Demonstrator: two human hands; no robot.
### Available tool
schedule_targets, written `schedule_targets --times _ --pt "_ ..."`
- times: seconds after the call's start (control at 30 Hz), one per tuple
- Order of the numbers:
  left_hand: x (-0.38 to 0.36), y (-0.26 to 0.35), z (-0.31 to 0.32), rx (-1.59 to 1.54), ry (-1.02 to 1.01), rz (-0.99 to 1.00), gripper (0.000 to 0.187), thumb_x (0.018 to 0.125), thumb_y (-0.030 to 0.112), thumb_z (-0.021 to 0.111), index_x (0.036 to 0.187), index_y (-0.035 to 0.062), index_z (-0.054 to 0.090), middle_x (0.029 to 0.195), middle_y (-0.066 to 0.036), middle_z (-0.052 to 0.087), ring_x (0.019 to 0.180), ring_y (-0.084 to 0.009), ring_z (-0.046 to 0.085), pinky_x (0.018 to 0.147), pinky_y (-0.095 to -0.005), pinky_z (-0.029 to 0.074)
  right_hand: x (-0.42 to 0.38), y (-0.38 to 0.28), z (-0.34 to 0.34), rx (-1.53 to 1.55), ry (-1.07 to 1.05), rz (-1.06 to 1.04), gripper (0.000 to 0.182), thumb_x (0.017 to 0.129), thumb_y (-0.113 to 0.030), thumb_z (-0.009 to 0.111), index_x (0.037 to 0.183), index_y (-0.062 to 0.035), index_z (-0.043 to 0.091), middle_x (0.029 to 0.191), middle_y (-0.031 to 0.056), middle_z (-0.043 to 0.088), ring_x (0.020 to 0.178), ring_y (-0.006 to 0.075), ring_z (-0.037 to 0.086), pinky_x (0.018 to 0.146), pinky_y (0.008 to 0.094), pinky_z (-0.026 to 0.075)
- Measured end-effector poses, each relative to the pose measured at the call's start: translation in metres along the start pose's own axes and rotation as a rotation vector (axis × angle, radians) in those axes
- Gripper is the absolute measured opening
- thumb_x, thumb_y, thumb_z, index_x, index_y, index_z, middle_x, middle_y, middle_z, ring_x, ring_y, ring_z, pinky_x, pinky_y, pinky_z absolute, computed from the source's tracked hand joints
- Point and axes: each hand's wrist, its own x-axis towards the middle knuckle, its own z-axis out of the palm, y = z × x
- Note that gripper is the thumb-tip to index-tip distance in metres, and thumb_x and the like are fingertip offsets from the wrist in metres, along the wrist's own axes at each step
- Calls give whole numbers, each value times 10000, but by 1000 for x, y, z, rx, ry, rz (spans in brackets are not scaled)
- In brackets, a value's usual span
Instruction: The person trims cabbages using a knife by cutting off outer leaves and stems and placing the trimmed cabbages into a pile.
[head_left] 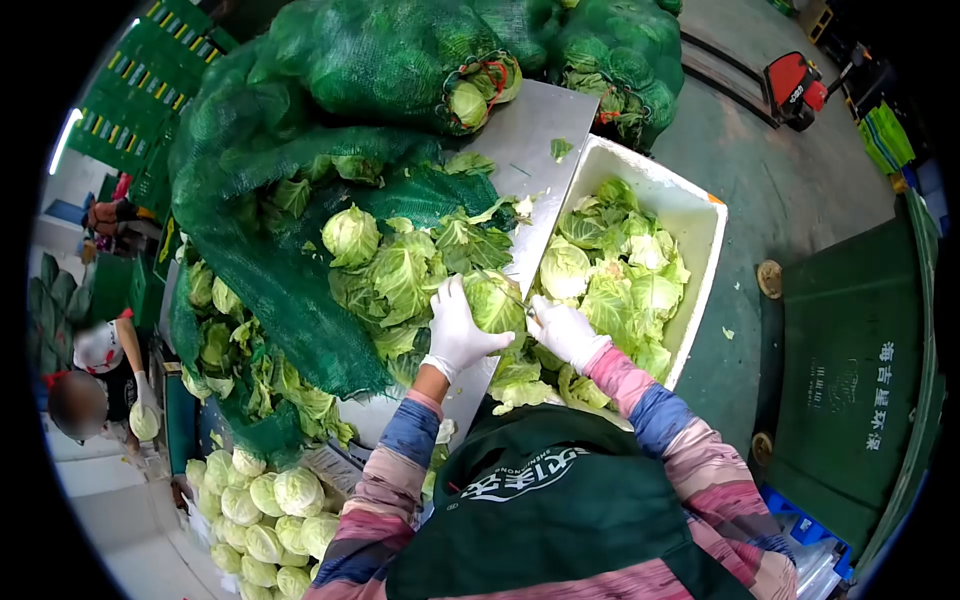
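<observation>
1. Head view, centre: your left hand in a white glove (458,328) is spread against the left side of a round, pale-green cabbage (494,303), thumb set apart from the fingers; whether it truly grips, I cannot tell.
2. Your right hand in a white glove (565,331) is closed around a slim, dark, knife-like tool (529,311), which meets the cabbage's right side.
3. That cabbage sits between your hands, just left of a white, rectangular foam box (704,240) holding cabbages and leaves.
4. Beside your left hand, loose green cabbage leaves (402,278) lie with another round, pale-green cabbage (350,236), next to a dark-green mesh sack (265,300).
5. Beneath them is a grey, smooth metal counter (548,122).
6. At your lower left, pale-green cabbages are stacked in a pile (262,540); beyond, a co-worker's gloved hand (144,391) holds a cabbage.
</observation>
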Motion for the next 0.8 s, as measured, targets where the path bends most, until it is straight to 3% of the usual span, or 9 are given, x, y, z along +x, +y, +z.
schedule_targets --times 0.17,0.3,0.37,0.43,0.57,0.6,0.63,0.77,0.8 --pt "16 11 12 107 158 254 1155 490 331 888 1363 -91 261 1308 -263 368 1229 -419 362 1068 -428 328 77 43 7 27 84 112 297 917 -223 495 1079 18 555 965 281 643 914 413 634 803 465 500" --pt "-27 -23 9 -198 133 60 1175 513 338 901 1384 -67 224 1327 -253 353 1237 -392 382 1086 -424 321 30 38 44 363 212 58 384 925 -338 549 1066 19 566 892 247 655 829 403 639 758 442 505" --pt "-40 -39 -7 -190 122 83 1141 532 349 904 1375 -67 257 1306 -250 376 1219 -381 414 1064 -409 353 10 7 39 920 -54 205 503 920 -436 562 1186 -11 530 662 72 572 452 170 520 418 312 429" --pt "-47 -38 -35 -60 -23 21 1087 533 345 908 1353 -58 319 1278 -247 406 1191 -369 451 1037 -385 386 3 -19 52 953 21 116 545 922 -445 558 1271 -29 507 648 30 554 425 112 483 381 274 396" --pt "-43 -37 -70 -302 -71 -85 783 649 269 860 1249 -55 477 1098 -181 614 1025 -297 607 905 -334 485 9 -25 65 997 -9 88 472 927 -434 558 1206 -53 549 629 43 549 430 123 502 394 287 402" --pt "-40 -16 -80 -826 -105 -119 622 734 248 811 1224 -17 535 1019 -102 673 937 -237 652 857 -323 506 10 -24 69 998 -11 84 472 927 -434 558 1206 -53 549 629 43 549 430 123 502 394 287 402" --pt "-40 15 -108 -1105 -214 -218 631 799 234 763 1311 9 471 1165 -68 620 1042 -184 608 920 -340 477 10 -23 73 983 2 66 452 930 -428 555 1171 -46 558 657 75 581 473 176 546 439 320 435" --pt "-31 65 -134 -1644 -226 186 837 858 273 699 1480 18 200 1444 -163 387 1274 -232 433 1041 -383 384 5 -27 86 746 172 104 457 934 -413 547 1162 -17 559 853 203 670 754 365 654 678 414 514" --pt "-24 61 -125 -1144 17 30 905 853 371 688 1495 20 155 1486 -187 319 1320 -287 374 1060 -430 358 3 -27 94 756 202 65 504 935 -425 530 1220 -9 533 956 237 653 894 385 629 775 415 498"
